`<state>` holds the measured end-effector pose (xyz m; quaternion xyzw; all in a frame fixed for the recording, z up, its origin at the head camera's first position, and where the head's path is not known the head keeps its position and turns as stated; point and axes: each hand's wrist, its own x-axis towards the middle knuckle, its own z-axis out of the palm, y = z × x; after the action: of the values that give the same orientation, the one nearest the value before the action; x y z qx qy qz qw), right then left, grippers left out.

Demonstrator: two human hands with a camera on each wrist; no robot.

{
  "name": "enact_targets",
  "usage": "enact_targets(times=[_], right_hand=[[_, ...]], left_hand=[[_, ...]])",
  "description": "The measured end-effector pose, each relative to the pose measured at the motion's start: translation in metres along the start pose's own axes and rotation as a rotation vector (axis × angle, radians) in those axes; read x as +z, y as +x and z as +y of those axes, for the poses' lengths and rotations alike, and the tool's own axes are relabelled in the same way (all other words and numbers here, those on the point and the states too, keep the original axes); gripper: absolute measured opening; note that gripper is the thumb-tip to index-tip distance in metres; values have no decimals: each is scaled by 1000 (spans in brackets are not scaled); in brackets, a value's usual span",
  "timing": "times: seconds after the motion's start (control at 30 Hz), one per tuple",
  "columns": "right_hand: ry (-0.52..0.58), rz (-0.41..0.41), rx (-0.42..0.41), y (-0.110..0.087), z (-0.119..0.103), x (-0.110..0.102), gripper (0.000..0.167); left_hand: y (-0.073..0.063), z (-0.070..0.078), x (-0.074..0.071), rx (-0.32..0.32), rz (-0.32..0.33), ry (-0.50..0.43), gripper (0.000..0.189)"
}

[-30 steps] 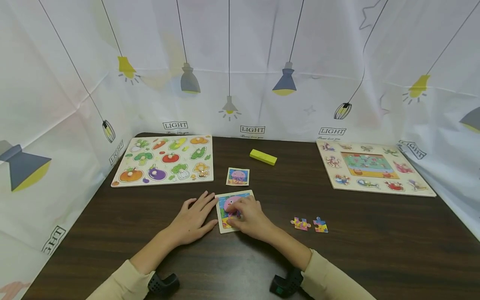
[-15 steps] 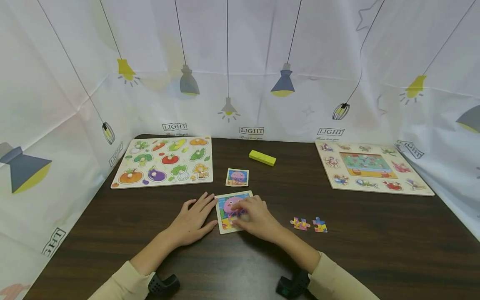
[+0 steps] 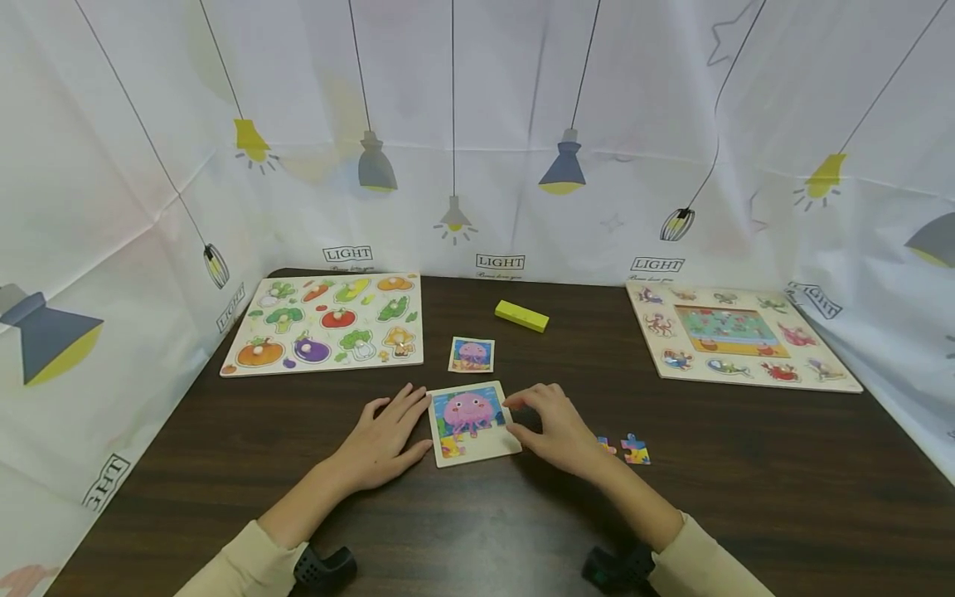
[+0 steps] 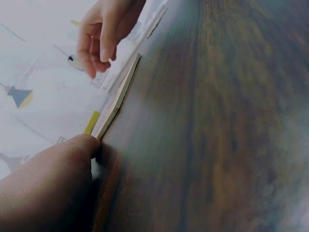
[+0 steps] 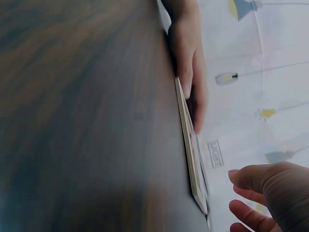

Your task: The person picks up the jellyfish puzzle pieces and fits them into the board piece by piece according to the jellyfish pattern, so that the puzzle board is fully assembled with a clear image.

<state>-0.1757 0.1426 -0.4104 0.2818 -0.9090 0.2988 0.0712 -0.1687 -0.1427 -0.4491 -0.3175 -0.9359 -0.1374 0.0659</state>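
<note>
A small jigsaw board (image 3: 491,445) with a pink octopus picture lies in front of me, its lower right showing pale bare wood. My left hand (image 3: 380,437) lies palm down with fingers spread, thumb and fingertips at the board's left edge. In the left wrist view, the thumb touches the board's side. My right hand (image 3: 555,427) hovers just off the board's right edge, fingers loosely bent and thumb apart, with nothing between them. Two loose jigsaw pieces lie to its right: one piece (image 3: 636,448) in full view, the other piece (image 3: 607,445) partly hidden behind the wrist.
Behind the board lies a small octopus picture card (image 3: 472,354), with a yellow block (image 3: 521,316) farther back. A vegetable puzzle board (image 3: 339,317) stands at the back left, a sea-animal puzzle board (image 3: 739,336) at the back right. A lamp-print cloth (image 3: 500,166) encloses the table.
My right hand has drawn back to the right off the jigsaw board, uncovering the octopus picture, and its wrist now overlaps one loose piece. The left hand stays in place.
</note>
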Motion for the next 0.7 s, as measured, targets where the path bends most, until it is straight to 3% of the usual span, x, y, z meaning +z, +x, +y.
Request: enact_targets(times=[0.37, 0.7], right_hand=[[-44, 24, 46, -18, 24, -16, 28], [-118, 35, 35, -38, 43, -30, 32]], left_hand=[[0, -1, 2, 7, 5, -8, 61], [-1, -1, 1, 5, 5, -20, 61]])
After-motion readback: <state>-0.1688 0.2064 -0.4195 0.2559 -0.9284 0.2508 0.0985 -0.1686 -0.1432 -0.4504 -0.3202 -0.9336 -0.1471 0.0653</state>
